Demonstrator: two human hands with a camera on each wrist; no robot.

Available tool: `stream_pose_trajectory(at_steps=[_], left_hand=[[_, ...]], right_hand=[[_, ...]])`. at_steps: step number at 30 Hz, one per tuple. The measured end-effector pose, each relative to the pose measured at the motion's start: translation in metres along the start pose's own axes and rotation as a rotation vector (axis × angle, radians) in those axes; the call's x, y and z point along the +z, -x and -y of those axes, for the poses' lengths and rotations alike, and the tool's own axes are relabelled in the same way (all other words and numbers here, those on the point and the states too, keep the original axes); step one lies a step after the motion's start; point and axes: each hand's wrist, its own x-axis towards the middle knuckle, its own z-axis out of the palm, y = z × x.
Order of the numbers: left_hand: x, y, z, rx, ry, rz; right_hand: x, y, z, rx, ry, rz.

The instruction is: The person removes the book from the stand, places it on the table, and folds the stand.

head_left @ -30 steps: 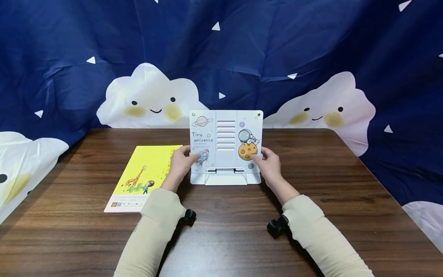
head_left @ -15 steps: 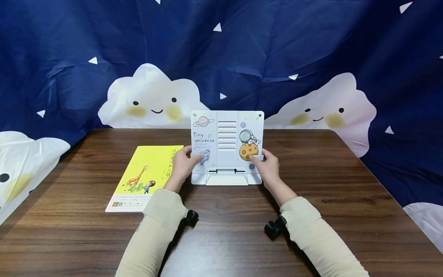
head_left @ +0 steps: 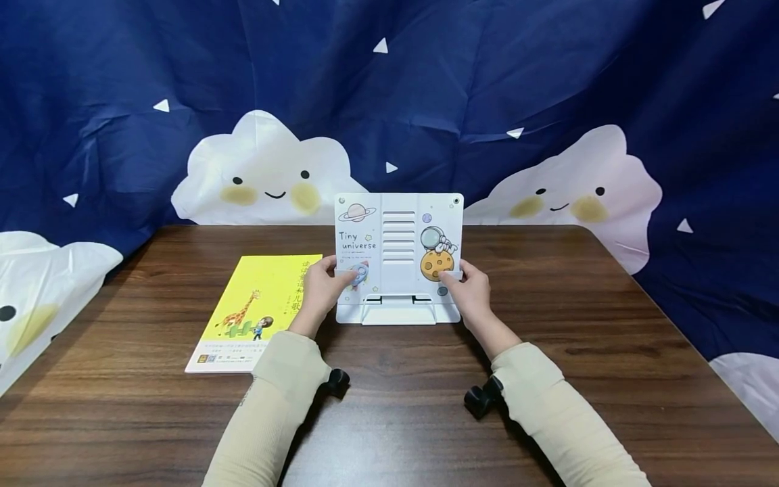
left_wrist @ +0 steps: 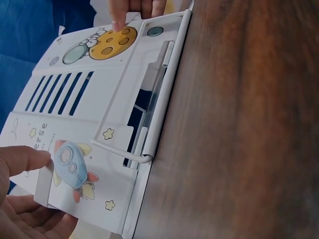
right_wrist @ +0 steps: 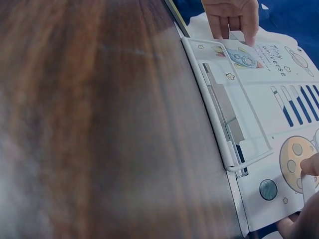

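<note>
A white book stand (head_left: 398, 237) printed with a ringed planet, a rocket and an astronaut stands upright on the table, its slotted panel facing me. My left hand (head_left: 320, 289) grips its left edge, thumb in front by the rocket and fingers behind, as the left wrist view also shows. On the opposite edge my right hand (head_left: 473, 294) holds on the same way, thumb over the orange moon (right_wrist: 294, 162). A white wire holder (left_wrist: 124, 154) runs along the stand's lower front. The stand's back is hidden in every view.
A yellow book (head_left: 249, 304) with a giraffe on its cover lies flat to the left, partly behind my left forearm. The brown wooden table (head_left: 402, 419) ends at the back against a blue curtain (head_left: 426, 81) with smiling clouds.
Both hands keep their hold and the stand stays in place. Only a slight shift of the whole head view shows, and my right forearm has drawn in a little to the left.
</note>
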Motion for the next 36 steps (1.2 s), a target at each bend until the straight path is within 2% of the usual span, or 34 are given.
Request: stream_pose_trajectory(at_steps=[4, 6, 11, 14, 22, 36], left_hand=[[-0.001, 0.001, 0.000, 0.001, 0.002, 0.004], [-0.002, 0.001, 0.001, -0.001, -0.001, 0.006], [-0.003, 0.001, 0.001, -0.004, -0.005, 0.009], [-0.003, 0.002, 0.000, 0.003, -0.005, 0.016], [-0.003, 0.003, -0.001, 0.040, -0.032, 0.007], [-0.008, 0.005, -0.001, 0.000, -0.030, -0.005]], right_hand=[[0.011, -0.020, -0.033, -0.062, 0.041, -0.042], [0.011, -0.021, -0.035, -0.074, 0.046, -0.036], [0.002, -0.004, -0.004, -0.059, 0.017, 0.010], [-0.001, 0.002, 0.008, -0.053, 0.029, 0.016], [-0.004, -0.003, 0.010, -0.024, 0.057, 0.033], [-0.004, -0.012, 0.011, -0.013, 0.132, 0.056]])
